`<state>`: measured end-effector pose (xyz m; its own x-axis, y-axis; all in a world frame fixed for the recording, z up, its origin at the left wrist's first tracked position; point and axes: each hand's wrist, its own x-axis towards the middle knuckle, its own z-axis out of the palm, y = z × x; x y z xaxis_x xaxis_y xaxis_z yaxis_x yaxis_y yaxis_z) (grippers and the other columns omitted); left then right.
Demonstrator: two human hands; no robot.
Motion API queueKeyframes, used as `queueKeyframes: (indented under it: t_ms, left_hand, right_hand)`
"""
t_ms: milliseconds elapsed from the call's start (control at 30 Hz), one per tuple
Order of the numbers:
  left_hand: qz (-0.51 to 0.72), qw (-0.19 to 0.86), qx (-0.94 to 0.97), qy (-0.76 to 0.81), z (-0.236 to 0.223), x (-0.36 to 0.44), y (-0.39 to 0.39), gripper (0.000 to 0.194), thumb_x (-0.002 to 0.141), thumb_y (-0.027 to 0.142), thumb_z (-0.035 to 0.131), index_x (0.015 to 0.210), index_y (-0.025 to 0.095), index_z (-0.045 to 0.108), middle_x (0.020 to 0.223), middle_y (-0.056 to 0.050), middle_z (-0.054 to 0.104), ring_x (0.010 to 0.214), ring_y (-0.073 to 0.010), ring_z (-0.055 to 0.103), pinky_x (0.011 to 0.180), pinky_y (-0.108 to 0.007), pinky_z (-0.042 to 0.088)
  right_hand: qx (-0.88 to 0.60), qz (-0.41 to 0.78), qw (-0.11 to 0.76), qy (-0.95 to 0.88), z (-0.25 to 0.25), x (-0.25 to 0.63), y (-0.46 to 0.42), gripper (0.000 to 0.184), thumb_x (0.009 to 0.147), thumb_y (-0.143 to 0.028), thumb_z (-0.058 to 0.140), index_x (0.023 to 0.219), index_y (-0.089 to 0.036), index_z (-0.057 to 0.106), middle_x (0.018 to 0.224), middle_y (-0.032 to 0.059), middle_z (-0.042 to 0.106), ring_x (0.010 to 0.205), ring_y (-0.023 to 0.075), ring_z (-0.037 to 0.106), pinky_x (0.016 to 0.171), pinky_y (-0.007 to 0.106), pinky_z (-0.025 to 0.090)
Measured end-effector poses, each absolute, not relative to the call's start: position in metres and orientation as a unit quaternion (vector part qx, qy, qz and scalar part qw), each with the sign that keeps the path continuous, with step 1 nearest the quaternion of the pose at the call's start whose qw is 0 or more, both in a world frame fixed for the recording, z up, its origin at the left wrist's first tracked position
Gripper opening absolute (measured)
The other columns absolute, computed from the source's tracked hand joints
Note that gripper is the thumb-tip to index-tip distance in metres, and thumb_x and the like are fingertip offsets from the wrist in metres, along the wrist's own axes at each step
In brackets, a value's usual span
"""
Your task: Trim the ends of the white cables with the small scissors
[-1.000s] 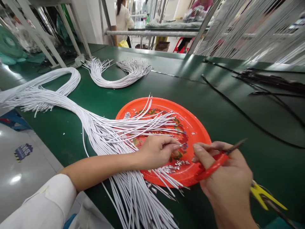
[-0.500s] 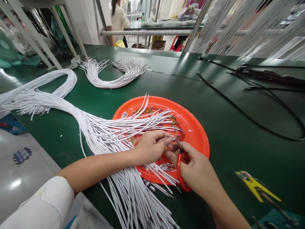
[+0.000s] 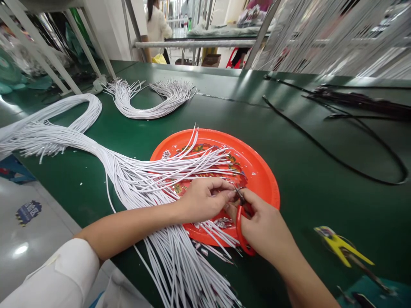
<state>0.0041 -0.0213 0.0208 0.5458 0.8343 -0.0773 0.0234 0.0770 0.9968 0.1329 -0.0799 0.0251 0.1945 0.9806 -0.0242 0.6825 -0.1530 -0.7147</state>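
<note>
My right hand (image 3: 261,224) is closed on red-handled scissors (image 3: 239,229), whose dark blades point up and left toward my left fingertips. Over the red tray (image 3: 271,184), my left hand (image 3: 207,199) pinches what looks like the end of a white cable; the fingers largely hide it. A thick bundle of white cables (image 3: 128,171) fans out under my left forearm, some ends lying across the tray and others hanging toward the front. Shiny foil scraps (image 3: 223,222) lie in the tray below my hands.
A yellow-handled tool (image 3: 343,246) lies at the right front, by a teal mat (image 3: 382,295). Black cables (image 3: 337,160) curve across the right of the green table (image 3: 298,128). Another white cable bundle (image 3: 144,112) lies at the back left. Beyond the metal frame stands a person (image 3: 156,28).
The whole view has shifted slightly. My hands stay together over the tray, and the scissor blades still meet my left fingertips, with only a small change in their angle.
</note>
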Motion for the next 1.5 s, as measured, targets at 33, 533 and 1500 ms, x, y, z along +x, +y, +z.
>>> queueKeyframes:
  t_ms: [33,533,1500]
  left_hand:
    - [0.319,0.639,0.602,0.358,0.021,0.004,-0.021,0.012,0.075,0.021,0.056,0.078,0.011,0.062,0.072,-0.003,0.062,0.062,-0.0095,0.057,0.059,-0.021,0.047]
    - [0.309,0.689,0.552,0.354,0.022,0.005,-0.019,0.01,0.074,0.014,0.055,0.077,0.01,0.063,0.064,0.0,0.06,0.054,-0.006,0.053,0.056,-0.019,0.046]
    - [0.303,0.404,0.797,0.332,0.024,-0.001,-0.021,0.018,0.079,0.015,0.048,0.079,0.014,0.065,0.076,-0.004,0.066,0.07,-0.0125,0.057,0.069,-0.023,0.044]
  right_hand:
    - [-0.714,0.254,0.293,-0.582,0.025,0.133,-0.08,0.02,0.071,-0.041,0.053,0.077,-0.022,0.056,0.049,-0.0059,0.049,0.042,0.0111,0.043,0.043,0.022,0.033]
    - [-0.719,0.249,0.273,-0.589,0.028,0.133,-0.081,0.017,0.07,-0.04,0.053,0.073,-0.024,0.053,0.049,-0.0049,0.05,0.042,0.0123,0.043,0.042,0.022,0.032]
    - [-0.647,0.25,0.444,-0.567,0.023,0.156,-0.076,0.016,0.073,-0.032,0.061,0.085,-0.022,0.057,0.079,0.001,0.064,0.069,0.0151,0.06,0.064,0.027,0.049]
